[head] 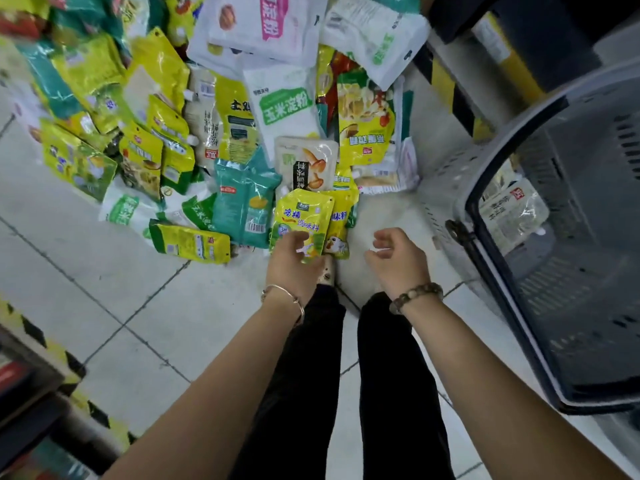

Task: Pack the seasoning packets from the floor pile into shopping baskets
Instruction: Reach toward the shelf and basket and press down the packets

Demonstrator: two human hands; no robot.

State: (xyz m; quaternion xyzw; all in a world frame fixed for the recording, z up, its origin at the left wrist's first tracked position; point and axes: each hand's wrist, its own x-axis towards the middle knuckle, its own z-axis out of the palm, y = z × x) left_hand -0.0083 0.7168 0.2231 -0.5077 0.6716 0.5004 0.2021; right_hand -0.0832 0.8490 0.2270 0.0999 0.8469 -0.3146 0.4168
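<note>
Down at my feet, the tiled floor (104,271) is bare from my legs out to the near edge of the pile (207,116), with a wider bare patch to my left. That patch runs to a low edge marked with yellow and black stripes (34,334). To my right the grey basket (588,271) stands close beside my leg. Its dark rim curves along that side and its slotted wall almost touches the outermost packets. Between the pile's near edge and the basket lies a narrow strip of bare tile, and my right hand (398,261) hangs over it. Its fingers are loosely curled and hold nothing.

My left hand (294,261) grips the lower end of a yellow packet (303,216) at the front edge of the pile, fingers curled over its face. This packet is glossy, with blue lettering and a small picture near the bottom, partly hidden by my fingers. It overlaps a second yellow packet (337,226) just to its right. A teal packet (242,206) with a barcode lies just to its left, and a white mushroom packet (306,164) lies just behind. Farther back the pile is mostly yellow, green and white bags, overlapping at all angles. One pale packet (512,209) lies inside the basket against its far wall.
</note>
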